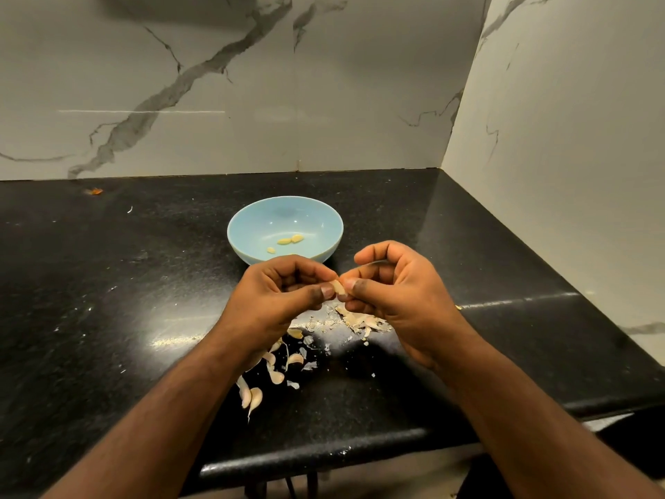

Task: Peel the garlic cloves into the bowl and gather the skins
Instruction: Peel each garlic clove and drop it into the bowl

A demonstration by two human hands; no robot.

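Note:
Just in front of a light blue bowl (248, 225), my left hand (273, 300) and my right hand (399, 293) meet above the black counter. Both pinch one pale garlic clove (338, 287) between thumbs and fingertips. Three peeled yellowish cloves (290, 240) lie inside the bowl. Unpeeled cloves (277, 376) lie scattered on the counter under my left forearm. A heap of papery skins (360, 320) lies below my right hand.
The black granite counter (108, 300) ends in a rounded front edge (324, 459) close to me. Marble-patterned walls stand behind and to the right. A small orange scrap (96, 191) lies at the back left.

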